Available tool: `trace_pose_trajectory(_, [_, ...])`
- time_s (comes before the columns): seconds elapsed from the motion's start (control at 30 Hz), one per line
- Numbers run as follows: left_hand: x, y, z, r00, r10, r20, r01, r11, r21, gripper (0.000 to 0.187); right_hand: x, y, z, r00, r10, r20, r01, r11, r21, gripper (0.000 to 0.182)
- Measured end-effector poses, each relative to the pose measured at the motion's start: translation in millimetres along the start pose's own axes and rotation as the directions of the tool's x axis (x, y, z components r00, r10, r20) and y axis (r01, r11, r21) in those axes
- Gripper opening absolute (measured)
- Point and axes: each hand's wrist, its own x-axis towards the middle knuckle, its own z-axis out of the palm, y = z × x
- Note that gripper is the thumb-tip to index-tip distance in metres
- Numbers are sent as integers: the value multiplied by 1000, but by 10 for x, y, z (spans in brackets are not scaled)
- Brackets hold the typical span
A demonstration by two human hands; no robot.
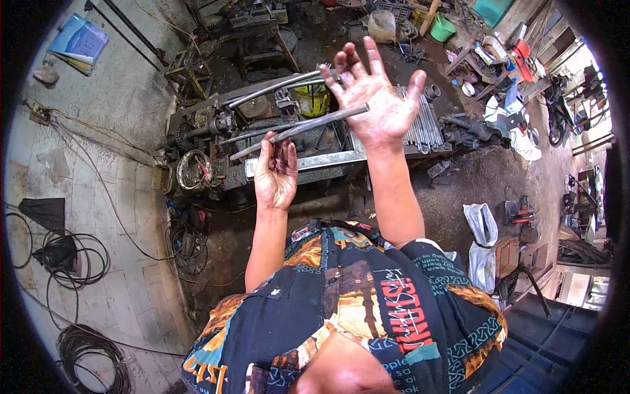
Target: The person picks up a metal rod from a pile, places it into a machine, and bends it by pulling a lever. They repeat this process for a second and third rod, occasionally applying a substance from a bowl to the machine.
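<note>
My left hand pinches a grey metal rod between thumb and fingers. The rod slants up to the right, and its far end lies in front of my right palm. My right hand is raised with its fingers spread and its dirty palm showing. Behind both hands stands a greasy machine with a handwheel at its left end and a long flat metal bar along its near side. Several metal rods lie side by side right of my right wrist.
A yellow bucket stands behind the rod. Coiled cables hang by the left wall. At the upper right are a green bucket and cluttered shelves. White sacks lie on the floor at right.
</note>
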Motion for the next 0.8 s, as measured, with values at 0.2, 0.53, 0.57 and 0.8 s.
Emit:
trace_pose_trajectory(0.2, [-23,-49,3,999,-8,32,10,999,-44,22,72,103,50,994,66,-87,-56,991,119,90])
trace_pose_trajectory(0.53, [37,-70,-17,1000,2,-11,-2,1000,-8,22,104,82,-19,993,61,-104,-51,994,98,86])
trace_pose_trajectory(0.57, [40,-70,-18,1000,4,-14,-4,1000,-4,22,102,90,-30,990,59,-129,-47,994,94,84])
trace_pose_trajectory(0.8, [178,-90,-155,970,190,-151,-155,964,216,19,-398,-195,-1395,876,-124,-467,-418,290,-861,32])
